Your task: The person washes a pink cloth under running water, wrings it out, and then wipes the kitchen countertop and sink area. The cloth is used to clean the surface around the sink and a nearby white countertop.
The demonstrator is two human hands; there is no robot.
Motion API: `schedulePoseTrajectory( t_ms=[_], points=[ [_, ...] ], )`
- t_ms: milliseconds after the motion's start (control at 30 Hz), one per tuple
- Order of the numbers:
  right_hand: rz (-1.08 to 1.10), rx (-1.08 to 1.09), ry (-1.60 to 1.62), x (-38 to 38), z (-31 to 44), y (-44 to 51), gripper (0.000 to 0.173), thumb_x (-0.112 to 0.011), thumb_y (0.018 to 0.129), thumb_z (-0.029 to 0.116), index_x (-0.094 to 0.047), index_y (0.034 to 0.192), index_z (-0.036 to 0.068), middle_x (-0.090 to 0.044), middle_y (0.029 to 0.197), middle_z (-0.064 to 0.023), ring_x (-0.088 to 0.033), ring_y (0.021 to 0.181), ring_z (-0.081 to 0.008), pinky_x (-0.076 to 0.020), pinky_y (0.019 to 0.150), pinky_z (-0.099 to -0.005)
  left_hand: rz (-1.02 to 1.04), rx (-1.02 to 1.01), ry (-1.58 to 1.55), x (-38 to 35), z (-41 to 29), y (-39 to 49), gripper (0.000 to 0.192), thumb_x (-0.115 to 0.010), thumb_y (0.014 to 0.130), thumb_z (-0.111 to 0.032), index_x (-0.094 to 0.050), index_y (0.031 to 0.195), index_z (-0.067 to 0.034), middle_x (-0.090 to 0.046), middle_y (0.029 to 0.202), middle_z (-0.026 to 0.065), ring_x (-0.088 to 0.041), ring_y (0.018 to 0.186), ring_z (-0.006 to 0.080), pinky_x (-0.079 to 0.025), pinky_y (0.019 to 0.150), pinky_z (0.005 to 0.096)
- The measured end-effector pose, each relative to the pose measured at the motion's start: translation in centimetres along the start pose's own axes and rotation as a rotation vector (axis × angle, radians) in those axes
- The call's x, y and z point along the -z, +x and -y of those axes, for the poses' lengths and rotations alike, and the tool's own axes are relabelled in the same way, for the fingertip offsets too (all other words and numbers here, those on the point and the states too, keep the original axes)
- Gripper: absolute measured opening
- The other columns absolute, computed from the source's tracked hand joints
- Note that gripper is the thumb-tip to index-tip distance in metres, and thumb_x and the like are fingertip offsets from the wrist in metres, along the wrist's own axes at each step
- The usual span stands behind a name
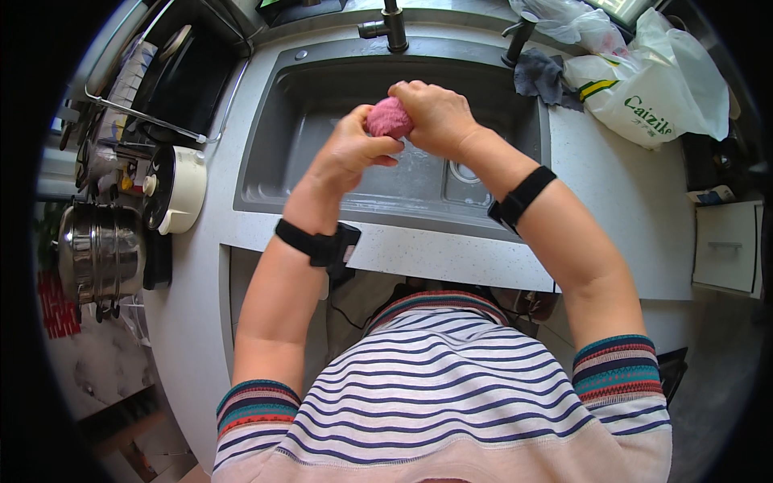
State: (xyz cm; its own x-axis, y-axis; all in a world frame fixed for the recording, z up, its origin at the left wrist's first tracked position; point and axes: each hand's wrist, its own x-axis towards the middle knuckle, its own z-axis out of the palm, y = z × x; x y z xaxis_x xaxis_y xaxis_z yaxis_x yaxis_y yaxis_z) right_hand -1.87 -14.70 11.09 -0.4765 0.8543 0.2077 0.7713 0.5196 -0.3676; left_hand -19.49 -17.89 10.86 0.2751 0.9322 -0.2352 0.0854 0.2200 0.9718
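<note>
A bunched pink cloth (389,118) is squeezed between my two hands above the grey sink (362,196). My left hand (350,148) cups it from the left, the thumb stretched along its lower side. From the right, my right hand (439,115) grips the other end with its fingers curled over. Wet streaks and drops show on the sink floor below. Behind the hands, a dark faucet (395,27) rises from the back rim of the sink.
A soap dispenser (519,39) and a dark grey rag (537,75) sit at the sink's right back corner. White plastic bags (646,90) lie beyond. On the left are a cream electric cooker (184,187), a steel steamer pot (99,253) and a wire rack (232,99).
</note>
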Motion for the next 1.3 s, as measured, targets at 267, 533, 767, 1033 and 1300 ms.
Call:
schedulePoseTrajectory(
  t_ms=[267,533,767,1033,1300],
  points=[
    [0.294,-0.571,0.871,-0.2,-0.8,-2.8,0.047,-0.074,0.082,0.016,-0.06,0.127,0.014,-0.069,0.116,-0.0132,-0.064,0.114,-0.0254,-0.0551,0.083,-0.0396,-0.071,0.304,0.039,1.7,3.0,-0.8,0.055,-0.074,0.085,-0.022,-0.054,0.132,-0.001,-0.063,0.118,0.0157,-0.06,0.115,0.03,-0.049,0.093,0.0539],
    [-0.103,-0.33,1.286,-5.5,-4.1,-7.2,0.027,-0.075,0.075,0.001,-0.063,0.098,0.007,-0.064,0.077,-0.0022,-0.066,0.067,-0.0138,-0.0494,0.052,-0.0291,0.107,-0.05,-0.462,3.8,5.5,-1.1,0.052,-0.066,0.093,-0.03,-0.051,0.136,-0.005,-0.058,0.131,0.0139,-0.052,0.126,0.0282,-0.048,0.096,0.0521],
    [-0.111,-0.795,0.534,-5.7,-1.1,-9.5,0.053,-0.087,0.066,0.021,-0.06,0.107,0.001,-0.07,0.096,-0.0171,-0.07,0.084,-0.028,-0.055,0.076,-0.036,-0.039,-0.063,0.479,0.9,6.7,-1.7,0.056,-0.073,0.089,-0.027,-0.052,0.134,-0.002,-0.062,0.124,0.0105,-0.055,0.121,0.0254,-0.049,0.096,0.0417],
    [-0.193,-0.438,1.405,-4.1,2.8,-12.4,0.067,-0.08,0.082,0.022,-0.047,0.133,-0.005,-0.065,0.106,-0.0116,-0.066,0.088,-0.0154,-0.0561,0.075,-0.0292,0.154,-0.051,-0.499,-2.5,6.5,-3.9,0.064,-0.066,0.095,-0.022,-0.035,0.147,-0.003,-0.058,0.124,0.0135,-0.061,0.11,0.0233,-0.054,0.086,0.0402],
    [-0.559,-0.345,0.424,-1.7,2.2,-16.0,0.031,-0.063,0.091,0.026,-0.061,0.075,-0.001,-0.06,0.068,-0.0197,-0.059,0.061,-0.0297,-0.0474,0.061,-0.0411,0.194,-0.186,-0.186,-3.1,6.3,-5.3,0.012,-0.068,0.091,-0.009,-0.062,0.098,-0.001,-0.067,0.087,0.0039,-0.063,0.077,0.0102,-0.051,0.069,0.0227]
  ],
)
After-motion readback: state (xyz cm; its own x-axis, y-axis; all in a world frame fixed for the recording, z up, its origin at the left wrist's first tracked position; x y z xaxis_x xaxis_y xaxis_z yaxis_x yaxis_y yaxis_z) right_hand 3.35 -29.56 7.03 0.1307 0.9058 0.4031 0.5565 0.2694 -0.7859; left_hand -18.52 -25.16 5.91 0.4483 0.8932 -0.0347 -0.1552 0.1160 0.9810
